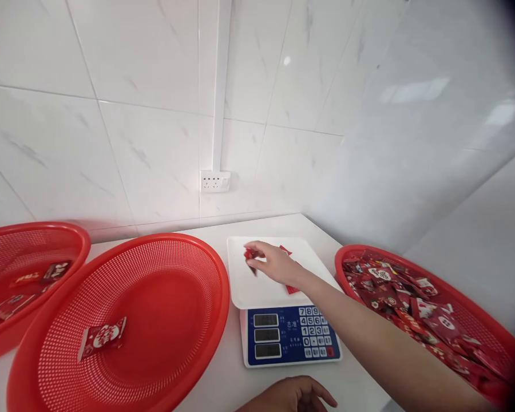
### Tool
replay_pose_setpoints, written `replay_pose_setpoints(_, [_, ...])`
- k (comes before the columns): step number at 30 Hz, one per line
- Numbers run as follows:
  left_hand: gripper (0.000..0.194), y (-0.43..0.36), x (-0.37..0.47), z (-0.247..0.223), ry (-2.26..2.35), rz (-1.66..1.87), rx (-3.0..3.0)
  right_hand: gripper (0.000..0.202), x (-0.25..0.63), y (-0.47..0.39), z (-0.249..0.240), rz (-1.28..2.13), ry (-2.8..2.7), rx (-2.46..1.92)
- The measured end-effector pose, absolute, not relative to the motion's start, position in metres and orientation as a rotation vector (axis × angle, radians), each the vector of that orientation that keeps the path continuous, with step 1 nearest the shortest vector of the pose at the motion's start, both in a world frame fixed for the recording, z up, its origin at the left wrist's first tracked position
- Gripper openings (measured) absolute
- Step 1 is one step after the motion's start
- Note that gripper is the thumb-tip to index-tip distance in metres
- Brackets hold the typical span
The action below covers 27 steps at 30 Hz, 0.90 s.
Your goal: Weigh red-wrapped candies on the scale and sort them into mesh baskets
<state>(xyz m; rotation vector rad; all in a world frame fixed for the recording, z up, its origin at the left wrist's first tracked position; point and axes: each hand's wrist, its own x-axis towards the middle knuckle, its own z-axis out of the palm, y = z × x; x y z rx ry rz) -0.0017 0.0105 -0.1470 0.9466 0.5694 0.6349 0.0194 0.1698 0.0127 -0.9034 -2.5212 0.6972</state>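
Note:
Over the white tray (244, 289) of the weighing scale, my right hand (274, 262) pinches a small red wrapped packet (251, 260) between thumb and fingers. Part of another red packet (292, 289) shows on the tray beneath that hand, and a red corner (285, 250) shows beyond it; the hand covers the rest. My left hand (292, 395) is at the bottom edge, in front of the scale's blue keypad panel (289, 337). Its visible fingers are apart with nothing in them. The scale's displays are too dark to read.
To the left, a large red basket (171, 246) holds one red packet (102, 339). Another red basket (30, 226) at far left has a few packets. On the right, a red basket (347, 252) is heaped with packets (412, 309). A wall socket (215, 181) sits behind.

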Motion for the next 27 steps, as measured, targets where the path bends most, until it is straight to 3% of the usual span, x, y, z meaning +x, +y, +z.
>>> replay_pose_setpoints(3, [0.059,0.009,-0.006,-0.14,0.57,0.643,0.923,0.048,0.004,0.172,0.035,1.007,-2.355,-0.763])
replay_pose_setpoints(7, [0.059,0.008,-0.008,-0.133,0.576,0.68,0.895,0.052,0.014,0.192,0.039,0.538,-2.593,-1.2])
replay_pose_setpoints(13, [0.06,0.008,-0.011,-0.131,0.589,0.692,0.903,0.026,0.041,0.201,0.005,0.43,-2.672,-1.557])
replay_pose_setpoints(17, [0.057,0.009,-0.013,-0.135,0.601,0.693,0.945,0.023,0.032,0.191,0.014,0.457,-2.61,-1.508])
replay_pose_setpoints(23, [0.051,0.01,-0.01,-0.146,0.608,0.695,0.992,0.053,0.021,0.172,0.064,0.923,-2.406,-0.755])
replay_pose_setpoints(27, [0.048,0.01,-0.008,-0.15,0.631,0.723,0.995,0.054,0.049,0.173,0.054,0.563,-2.67,-1.11])
